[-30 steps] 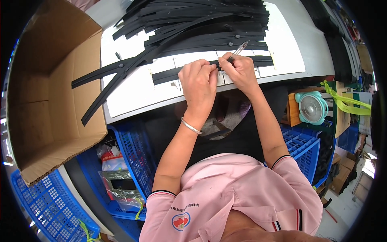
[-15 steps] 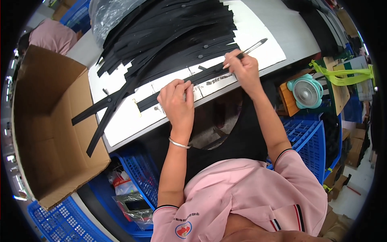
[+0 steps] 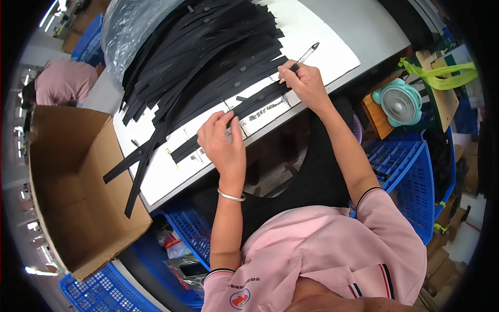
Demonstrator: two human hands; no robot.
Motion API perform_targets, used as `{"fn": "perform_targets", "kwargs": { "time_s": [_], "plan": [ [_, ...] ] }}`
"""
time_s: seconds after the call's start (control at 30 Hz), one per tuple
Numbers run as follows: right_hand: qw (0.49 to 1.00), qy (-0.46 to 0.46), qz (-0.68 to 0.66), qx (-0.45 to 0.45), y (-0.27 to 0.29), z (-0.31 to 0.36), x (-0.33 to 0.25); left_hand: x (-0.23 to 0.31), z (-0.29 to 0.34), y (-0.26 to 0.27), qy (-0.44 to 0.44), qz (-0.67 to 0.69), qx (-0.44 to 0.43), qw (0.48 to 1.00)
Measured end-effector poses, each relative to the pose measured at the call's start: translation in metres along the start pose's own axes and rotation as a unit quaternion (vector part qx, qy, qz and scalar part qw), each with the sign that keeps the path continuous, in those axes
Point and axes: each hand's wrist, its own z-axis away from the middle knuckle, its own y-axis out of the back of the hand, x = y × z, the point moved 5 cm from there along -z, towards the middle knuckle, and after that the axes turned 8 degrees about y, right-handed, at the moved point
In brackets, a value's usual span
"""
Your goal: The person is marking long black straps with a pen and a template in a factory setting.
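Note:
A black tape-like strip lies slantwise along the near edge of the white board, over handwritten marks. My left hand is over the strip's left part, its thumb and fingers apart and nothing gripped; whether a fingertip touches the strip, I cannot tell. In my right hand is a clear-barrelled pen, one dark end pointing up and away. That hand is at the strip's right end, and its fingers hide the pen's lower part. Behind both hands, a thick pile of similar black strips covers the board.
An open cardboard box stands at the left, with two strips hanging over its edge. Clear plastic film lies behind the pile. At the right are a turquoise fan and blue crates. Another person bends over at the far left.
My left hand's fingers have spread and its thumb has come away from the strip. My right hand still has the pen, now more upright. The whole view has turned slightly.

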Motion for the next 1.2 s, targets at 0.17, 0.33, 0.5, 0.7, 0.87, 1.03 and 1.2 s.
{"fn": "perform_targets", "kwargs": {
  "time_s": [0.17,0.33,0.5,0.7,0.87,1.03,1.2],
  "plan": [
    [1.000,0.000,-0.005,-0.013,-0.002,-0.001,0.000,0.031,-0.014,-0.035,-0.054,0.054,-0.022,0.997],
    [1.000,0.027,0.004,-0.006,-0.007,0.000,0.001,0.040,-0.021,-0.066,-0.082,0.076,-0.077,0.991],
    [0.996,0.053,0.067,-0.013,-0.009,0.000,0.006,0.040,-0.019,-0.069,-0.092,0.056,-0.075,0.991],
    [0.989,0.090,0.118,-0.018,-0.010,0.000,-0.003,0.038,-0.020,-0.070,-0.088,0.052,-0.073,0.992],
    [0.974,0.123,0.188,-0.028,-0.010,0.000,-0.011,0.039,-0.019,-0.070,-0.092,0.051,-0.070,0.992],
    [0.993,0.081,0.080,-0.030,-0.005,0.004,0.001,0.040,-0.018,-0.070,-0.094,0.049,-0.070,0.992],
    [0.991,0.103,0.067,-0.049,-0.006,0.005,-0.006,0.038,-0.019,-0.070,-0.093,0.046,-0.067,0.992]
  ]
}}
